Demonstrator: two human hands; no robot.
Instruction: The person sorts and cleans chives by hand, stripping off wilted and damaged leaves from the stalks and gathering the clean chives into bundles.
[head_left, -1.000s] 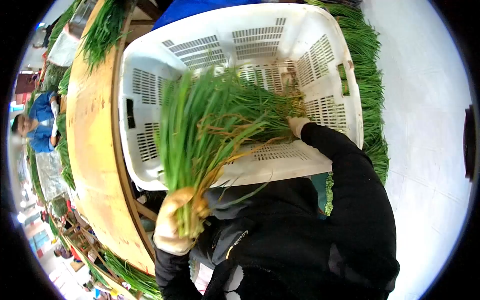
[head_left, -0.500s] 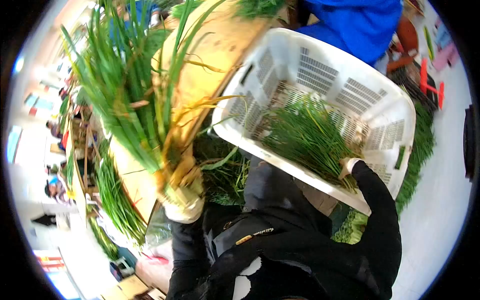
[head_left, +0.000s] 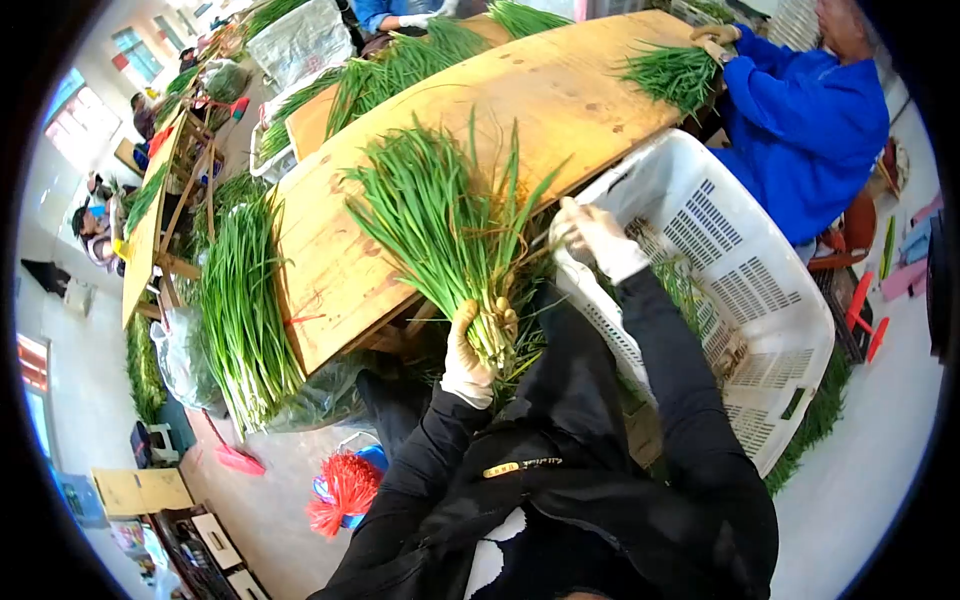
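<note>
My left hand (head_left: 467,360), in a pale glove, is closed round the lower stalks of a bunch of green chives (head_left: 430,215). The leaves fan up and away over the near table edge, with some yellowed blades on the right side. My right hand (head_left: 597,240), also gloved, is over the near left rim of the white plastic basket (head_left: 745,275). Its fingers are curled together; what they hold, if anything, I cannot make out. More chives (head_left: 683,298) lie inside the basket, partly hidden behind my right sleeve.
A long wooden table (head_left: 540,100) runs across in front, with a pile of chives (head_left: 250,310) on its left end. Across it, a person in blue (head_left: 800,130) handles another bunch (head_left: 675,75). A red tassel-like bundle (head_left: 345,490) lies on the floor.
The view has swung, showing more table. My right hand has left the chives inside the basket and come to its near left rim. My left hand still grips its bunch, now lower before me.
</note>
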